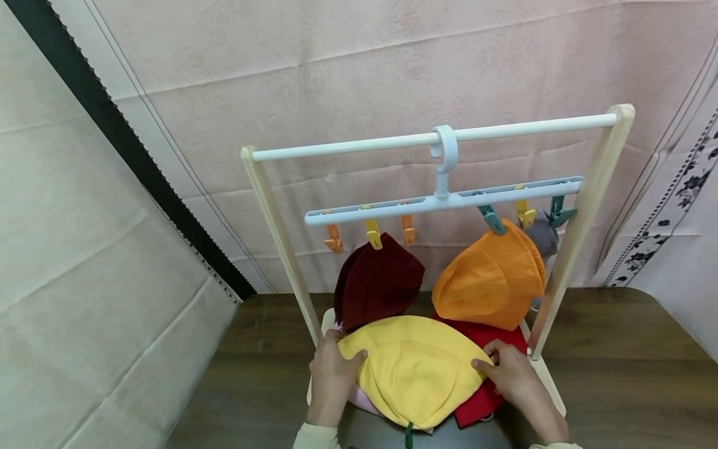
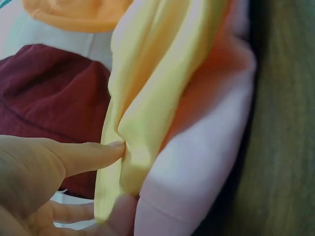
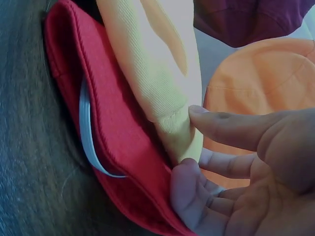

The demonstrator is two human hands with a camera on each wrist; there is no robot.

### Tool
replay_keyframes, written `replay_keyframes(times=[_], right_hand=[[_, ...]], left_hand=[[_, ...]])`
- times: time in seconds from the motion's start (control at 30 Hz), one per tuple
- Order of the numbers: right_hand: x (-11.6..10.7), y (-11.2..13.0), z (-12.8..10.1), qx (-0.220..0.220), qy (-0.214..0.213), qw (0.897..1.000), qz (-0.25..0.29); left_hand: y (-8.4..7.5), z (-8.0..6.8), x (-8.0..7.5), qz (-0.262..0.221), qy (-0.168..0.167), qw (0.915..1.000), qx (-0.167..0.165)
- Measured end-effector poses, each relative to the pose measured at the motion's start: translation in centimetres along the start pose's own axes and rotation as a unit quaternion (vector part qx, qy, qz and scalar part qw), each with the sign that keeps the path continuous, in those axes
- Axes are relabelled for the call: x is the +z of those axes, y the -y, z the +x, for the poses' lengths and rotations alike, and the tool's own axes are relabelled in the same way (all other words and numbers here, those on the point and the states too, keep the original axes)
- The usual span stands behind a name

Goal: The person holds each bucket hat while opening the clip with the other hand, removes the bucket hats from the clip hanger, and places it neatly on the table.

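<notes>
A yellow hat lies on top of a pile at the foot of a small drying rack. My left hand pinches its left edge between thumb and fingers; up close, the left hand has the yellow hat folded in its grip. My right hand holds the right edge, and in the wrist view the right hand has its thumb on the yellow hat. Under it lie a pink hat and a red hat.
The wooden rack stands on a dark table. From its white bar hangs a clip hanger. Clipped to the hanger are a maroon hat, an orange hat and a grey item. Cloth covers the wall behind.
</notes>
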State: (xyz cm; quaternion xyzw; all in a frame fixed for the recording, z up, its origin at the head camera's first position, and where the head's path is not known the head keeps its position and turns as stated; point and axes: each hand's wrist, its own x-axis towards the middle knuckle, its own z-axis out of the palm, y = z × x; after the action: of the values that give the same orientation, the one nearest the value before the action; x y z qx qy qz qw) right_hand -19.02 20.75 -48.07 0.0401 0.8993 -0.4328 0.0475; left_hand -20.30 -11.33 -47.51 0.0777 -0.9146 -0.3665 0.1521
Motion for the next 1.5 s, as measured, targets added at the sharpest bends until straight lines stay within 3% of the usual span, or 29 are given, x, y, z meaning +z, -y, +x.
replay_keyframes(times=[0.33, 0.77, 0.97, 1.17, 1.33, 1.5], right_hand=[[0.2, 0.0, 0.3, 0.014, 0.011, 0.999, 0.032], [0.4, -0.4, 0.5, 0.032, 0.005, 0.999, 0.034], [0.3, -0.7, 0.6, 0.04, 0.002, 0.999, 0.012], [0.1, -1.2, 0.8, 0.04, 0.026, 0.998, 0.051], [-0.6, -1.4, 0.6, 0.018, 0.054, 0.995, 0.084], [-1.6, -0.5, 0.1, -0.014, 0.042, 0.998, 0.049]], left_hand=[[-0.2, -0.5, 0.8, 0.049, -0.036, 0.9978, 0.023], [-0.3, -0.9, 1.4, 0.084, -0.05, 0.995, 0.022], [-0.8, -0.9, 0.6, 0.131, -0.057, 0.9892, 0.033], [-1.9, -0.9, -1.0, 0.13, -0.059, 0.9892, 0.033], [-2.8, -1.0, -1.9, 0.121, -0.101, 0.9844, 0.077], [-3.7, -1.2, -2.5, 0.091, -0.166, 0.9702, 0.151]])
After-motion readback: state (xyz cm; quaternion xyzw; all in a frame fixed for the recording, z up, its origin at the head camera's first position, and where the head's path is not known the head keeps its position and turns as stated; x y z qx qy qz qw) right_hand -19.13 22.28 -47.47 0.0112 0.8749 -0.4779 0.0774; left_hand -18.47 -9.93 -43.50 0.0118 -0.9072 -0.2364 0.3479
